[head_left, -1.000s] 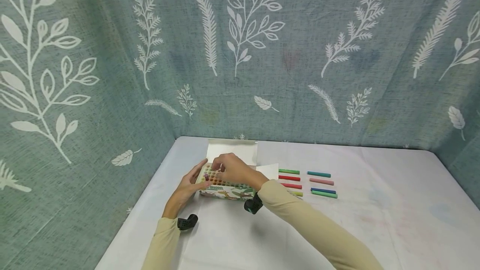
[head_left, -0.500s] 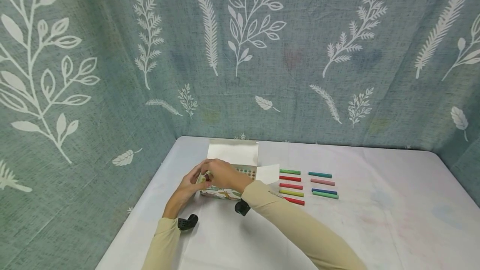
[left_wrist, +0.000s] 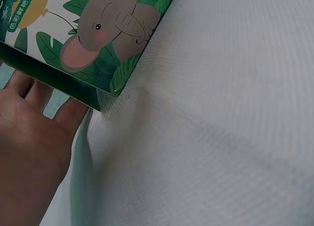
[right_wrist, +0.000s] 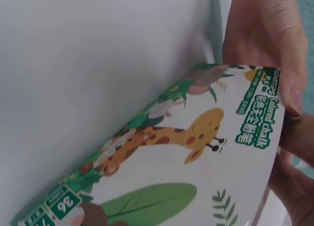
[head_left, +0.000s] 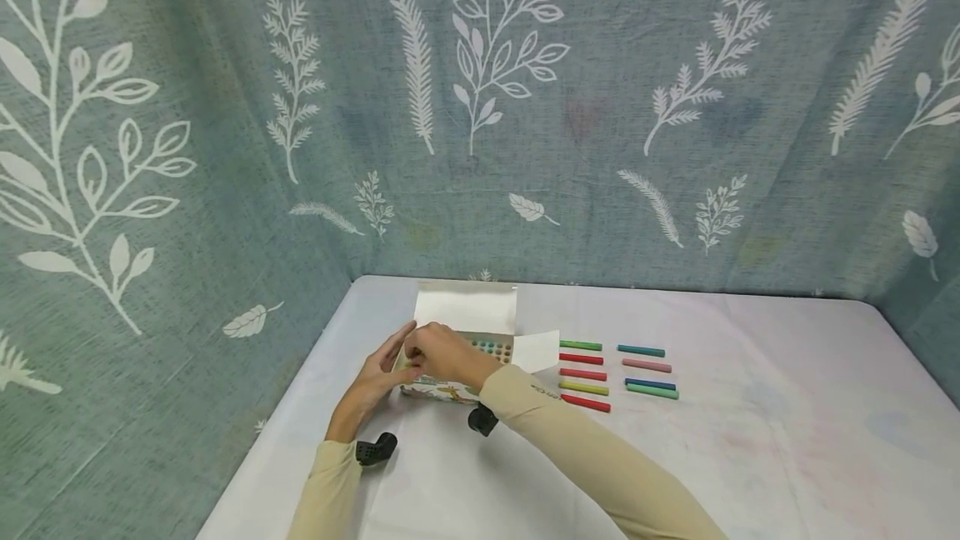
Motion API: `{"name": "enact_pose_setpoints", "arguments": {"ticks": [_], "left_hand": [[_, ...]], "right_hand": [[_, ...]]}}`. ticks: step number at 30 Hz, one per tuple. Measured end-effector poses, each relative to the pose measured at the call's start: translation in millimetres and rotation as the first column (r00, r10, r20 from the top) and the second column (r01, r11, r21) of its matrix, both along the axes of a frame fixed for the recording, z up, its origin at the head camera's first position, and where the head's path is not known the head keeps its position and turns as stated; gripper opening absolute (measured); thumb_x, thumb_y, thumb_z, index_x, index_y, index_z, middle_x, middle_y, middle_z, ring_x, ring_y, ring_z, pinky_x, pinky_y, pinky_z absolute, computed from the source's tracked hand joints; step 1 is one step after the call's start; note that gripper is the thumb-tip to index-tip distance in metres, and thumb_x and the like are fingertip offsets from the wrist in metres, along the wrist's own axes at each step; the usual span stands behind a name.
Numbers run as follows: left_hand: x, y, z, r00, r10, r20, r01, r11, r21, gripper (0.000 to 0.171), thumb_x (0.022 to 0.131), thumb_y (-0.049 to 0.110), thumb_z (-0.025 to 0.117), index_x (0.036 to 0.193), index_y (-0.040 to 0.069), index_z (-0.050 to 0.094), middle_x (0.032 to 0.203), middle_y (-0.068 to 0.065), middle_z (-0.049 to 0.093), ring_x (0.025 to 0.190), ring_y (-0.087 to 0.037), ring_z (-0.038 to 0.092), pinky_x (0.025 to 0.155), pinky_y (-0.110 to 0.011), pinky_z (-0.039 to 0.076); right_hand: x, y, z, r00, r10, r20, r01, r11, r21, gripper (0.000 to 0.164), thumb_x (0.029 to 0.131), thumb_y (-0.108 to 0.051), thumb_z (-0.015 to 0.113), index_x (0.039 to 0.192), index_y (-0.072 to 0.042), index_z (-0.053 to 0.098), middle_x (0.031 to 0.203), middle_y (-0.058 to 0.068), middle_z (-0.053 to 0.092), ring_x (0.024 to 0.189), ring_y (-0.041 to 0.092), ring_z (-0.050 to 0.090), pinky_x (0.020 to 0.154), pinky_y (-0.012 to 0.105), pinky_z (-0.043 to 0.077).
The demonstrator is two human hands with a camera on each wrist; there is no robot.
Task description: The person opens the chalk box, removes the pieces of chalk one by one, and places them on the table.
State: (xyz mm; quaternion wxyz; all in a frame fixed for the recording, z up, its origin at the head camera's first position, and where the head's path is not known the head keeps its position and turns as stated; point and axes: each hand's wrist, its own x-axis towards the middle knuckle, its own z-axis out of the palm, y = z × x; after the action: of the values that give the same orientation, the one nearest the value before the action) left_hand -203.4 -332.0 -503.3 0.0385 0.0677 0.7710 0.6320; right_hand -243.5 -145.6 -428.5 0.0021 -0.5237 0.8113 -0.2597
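Observation:
A printed chalk box [right_wrist: 196, 152] with a giraffe and the words Colored chalk stands on the table, its lid [head_left: 465, 307] folded back. Rows of round chalk ends [head_left: 498, 348] show at its right part. My left hand [head_left: 377, 377] holds the box's left end, thumb over the front top edge, fingers along the end panel, as the left wrist view also shows. Over the left part of the rows, my right hand [head_left: 446, 354] has its fingers curled down beside the left thumb. The chalk stick it pinches is hidden behind the hand.
Loose chalk sticks lie in two columns right of the box, among them a yellow stick [head_left: 585, 388], a teal stick [head_left: 641, 351] and a pink stick [head_left: 647, 366]. A white side flap [head_left: 536, 351] sticks out toward them. A patterned curtain [head_left: 525, 123] stands behind the table.
My right hand has moved left and down across the box to the dark purple chalk stick that stood up there, and taken hold of it. The left hand has stayed at the box's end.

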Motion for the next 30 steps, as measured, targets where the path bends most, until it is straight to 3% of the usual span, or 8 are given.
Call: {"name": "enact_pose_setpoints", "arguments": {"ticks": [5, 10, 17, 24, 30], "left_hand": [[0.0, 3, 0.7, 1.0, 0.024, 0.005, -0.024, 1.0, -0.005, 0.078, 0.085, 0.019, 0.073, 0.149, 0.034, 0.03, 0.155, 0.007, 0.02, 0.144, -0.019, 0.007, 0.111, -0.059, 0.006], [-1.3, 7, 1.0, 1.0, 0.019, 0.011, -0.019, 1.0, -0.005, 0.078, 0.085, 0.019, 0.072, 0.15, 0.028, 0.029, 0.155, 0.003, 0.02, 0.144, -0.022, 0.005, 0.112, -0.057, 0.006], [-2.9, 10, 0.1, 0.998, 0.043, 0.043, -0.043, 0.999, -0.014, 0.082, 0.085, 0.018, 0.073, 0.151, 0.023, 0.026, 0.157, -0.003, 0.015, 0.144, -0.024, 0.003, 0.112, -0.055, 0.005], [-1.1, 8, -1.0, 0.999, 0.046, 0.024, -0.046, 0.999, 0.002, 0.078, 0.084, 0.021, 0.075, 0.147, 0.038, 0.032, 0.154, 0.006, 0.021, 0.143, -0.02, 0.013, 0.112, -0.056, 0.011], [0.4, 6, -1.1, 0.998, 0.051, 0.031, -0.051, 0.999, 0.002, 0.079, 0.083, 0.021, 0.075, 0.147, 0.038, 0.031, 0.153, 0.004, 0.024, 0.141, -0.021, 0.019, 0.111, -0.055, 0.016]], "right_hand": [[-0.9, 2, 2.7, 0.998, -0.045, 0.051, 0.046, 0.999, -0.01, 0.014, 0.093, -0.001, 0.057, 0.087, -0.003, 0.069, 0.073, 0.0, 0.063, 0.055, 0.001, 0.048, 0.054, 0.013, 0.038], [-1.5, 7, 10.5, 0.996, -0.056, 0.068, 0.06, 0.996, -0.06, 0.012, 0.094, -0.003, 0.056, 0.099, -0.001, 0.068, 0.086, 0.004, 0.067, 0.065, 0.002, 0.058, 0.062, 0.012, 0.046], [-3.0, 22, 36.3, 0.991, -0.055, 0.12, 0.078, 0.978, -0.195, 0.011, 0.092, -0.002, 0.059, 0.096, -0.001, 0.069, 0.091, 0.007, 0.067, 0.077, 0.007, 0.061, 0.068, 0.014, 0.047], [-3.6, 50, 52.3, 0.984, -0.087, 0.157, 0.125, 0.961, -0.248, 0.014, 0.09, 0.001, 0.059, 0.097, -0.003, 0.071, 0.095, 0.01, 0.068, 0.079, 0.013, 0.064, 0.067, 0.016, 0.05], [-3.9, 76, 54.9, 0.981, -0.109, 0.162, 0.152, 0.947, -0.284, 0.011, 0.087, 0.002, 0.063, 0.094, -0.002, 0.072, 0.093, 0.01, 0.068, 0.081, 0.017, 0.066, 0.068, 0.02, 0.051]]}}
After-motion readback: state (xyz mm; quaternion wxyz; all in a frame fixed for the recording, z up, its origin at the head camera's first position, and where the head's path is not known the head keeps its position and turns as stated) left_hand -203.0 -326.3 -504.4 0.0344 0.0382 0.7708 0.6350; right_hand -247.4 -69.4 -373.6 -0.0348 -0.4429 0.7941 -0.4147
